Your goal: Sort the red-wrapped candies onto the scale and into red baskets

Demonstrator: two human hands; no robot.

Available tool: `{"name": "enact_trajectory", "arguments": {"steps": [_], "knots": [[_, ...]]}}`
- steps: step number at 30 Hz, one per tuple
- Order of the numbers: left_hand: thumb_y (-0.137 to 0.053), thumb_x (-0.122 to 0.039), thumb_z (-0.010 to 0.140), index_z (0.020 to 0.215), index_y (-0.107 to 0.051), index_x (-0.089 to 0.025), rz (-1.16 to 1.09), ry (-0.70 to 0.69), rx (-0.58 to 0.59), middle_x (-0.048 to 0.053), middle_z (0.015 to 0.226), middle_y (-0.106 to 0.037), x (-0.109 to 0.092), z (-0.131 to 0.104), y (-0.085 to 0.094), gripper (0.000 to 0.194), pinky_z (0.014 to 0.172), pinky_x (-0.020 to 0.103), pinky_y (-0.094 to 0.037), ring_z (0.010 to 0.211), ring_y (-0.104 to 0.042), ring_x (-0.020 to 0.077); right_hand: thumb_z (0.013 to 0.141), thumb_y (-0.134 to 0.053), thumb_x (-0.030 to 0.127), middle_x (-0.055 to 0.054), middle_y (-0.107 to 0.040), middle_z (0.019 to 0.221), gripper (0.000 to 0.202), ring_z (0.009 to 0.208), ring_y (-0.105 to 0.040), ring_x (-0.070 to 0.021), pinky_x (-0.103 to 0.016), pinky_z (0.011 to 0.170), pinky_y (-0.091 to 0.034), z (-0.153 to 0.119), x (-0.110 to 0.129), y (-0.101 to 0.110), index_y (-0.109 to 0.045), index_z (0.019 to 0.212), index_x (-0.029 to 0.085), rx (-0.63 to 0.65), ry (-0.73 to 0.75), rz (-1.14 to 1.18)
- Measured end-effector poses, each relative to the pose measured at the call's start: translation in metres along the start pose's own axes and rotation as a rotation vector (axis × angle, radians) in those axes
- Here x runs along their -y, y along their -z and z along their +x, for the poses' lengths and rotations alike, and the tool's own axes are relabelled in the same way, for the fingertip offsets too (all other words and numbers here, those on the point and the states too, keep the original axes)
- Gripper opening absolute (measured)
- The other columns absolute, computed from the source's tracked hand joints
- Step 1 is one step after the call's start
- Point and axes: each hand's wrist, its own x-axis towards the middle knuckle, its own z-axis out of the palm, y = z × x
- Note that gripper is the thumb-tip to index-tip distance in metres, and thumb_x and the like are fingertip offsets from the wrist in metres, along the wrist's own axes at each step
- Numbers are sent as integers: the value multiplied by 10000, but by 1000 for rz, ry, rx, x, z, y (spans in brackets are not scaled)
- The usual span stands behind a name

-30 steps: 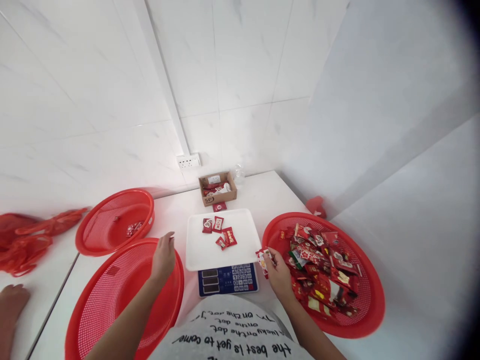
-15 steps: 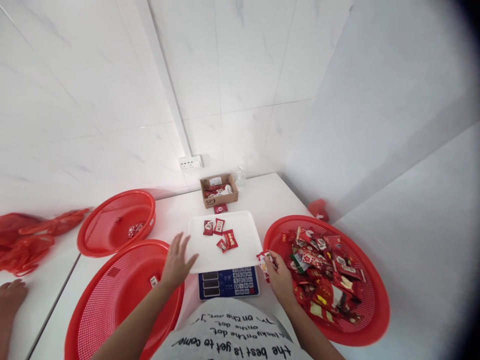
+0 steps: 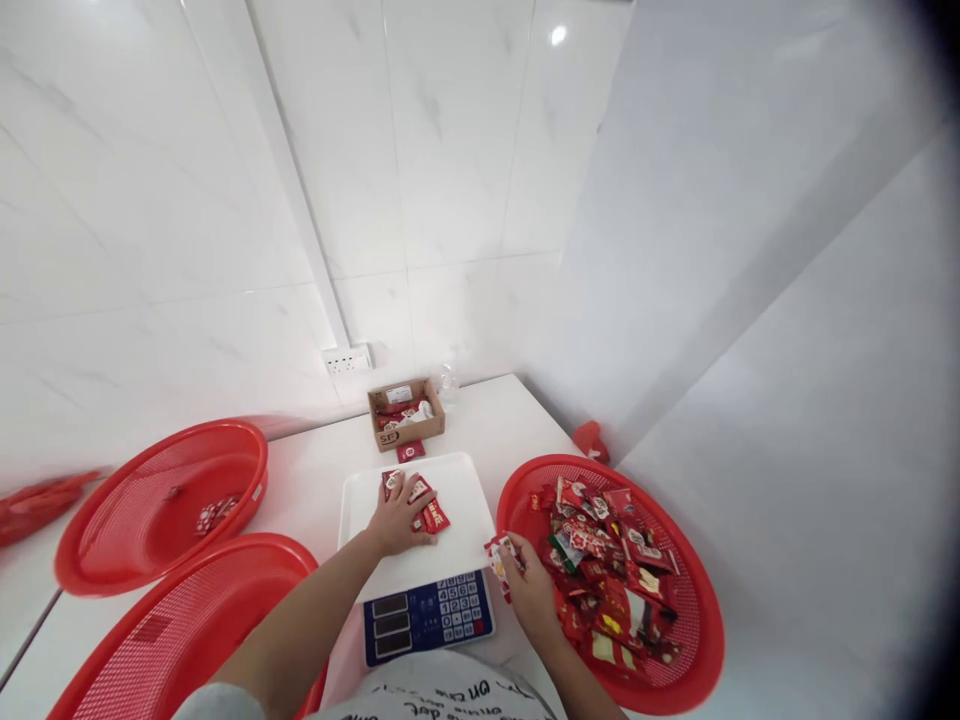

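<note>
My left hand [image 3: 401, 520] lies over small red snack packets [image 3: 435, 517] on the white scale tray [image 3: 457, 545]. Its fingers are spread and cover part of them; a hold on any packet does not show. In my right hand [image 3: 527, 590], pinched between thumb and fingers, is a red-and-white packet [image 3: 496, 560], beside the tray's right edge. Below the tray shows the blue keypad panel [image 3: 427, 615] of the scale. A red mesh basket [image 3: 694, 640] full of mixed red packets [image 3: 600, 570] stands just right of my right hand.
Two more red baskets stand on the left, a far one [image 3: 82, 555] with a few packets inside and a near one [image 3: 97, 665] partly behind my left arm. Behind the tray are a cardboard box [image 3: 412, 432] of packets and a single red packet [image 3: 410, 451]. A wall socket [image 3: 347, 360] is above the table.
My left hand has moved from the tray's left edge onto the packets. My right hand keeps its packet. The view has turned, so everything sits further left and lower.
</note>
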Motion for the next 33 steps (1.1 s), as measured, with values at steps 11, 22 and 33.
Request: {"name": "enact_trajectory", "arguments": {"steps": [11, 22, 33], "knots": [[-481, -333, 835, 1183, -551, -316, 93, 23, -225, 106, 1274, -473, -8, -5, -13, 356, 896, 445, -329, 1151, -416, 299, 750, -501, 521, -100, -687, 970, 427, 906, -633, -243, -334, 808, -494, 0, -1, 0, -627, 959, 171, 31, -43, -14], [-385, -390, 853, 1122, -573, -195, -520, 302, -336, 63, 962, -615, 13, -2, 3, 381, 774, 299, -431, 875, -579, 190, 723, -536, 508, -102, -686, 976, 440, 927, -623, -238, -312, 829, -472, 2, -4, -1, -632, 965, 153, 37, -92, 50], [-556, -635, 654, 1042, -606, -141, -1040, 545, -642, 91, 1001, -675, 47, -92, 18, 630, 757, 302, -509, 924, -619, 232, 720, -546, 523, -86, -682, 990, 434, 943, -610, -228, -308, 857, -458, 3, -7, -1, -639, 958, 173, 51, -94, 81]]}}
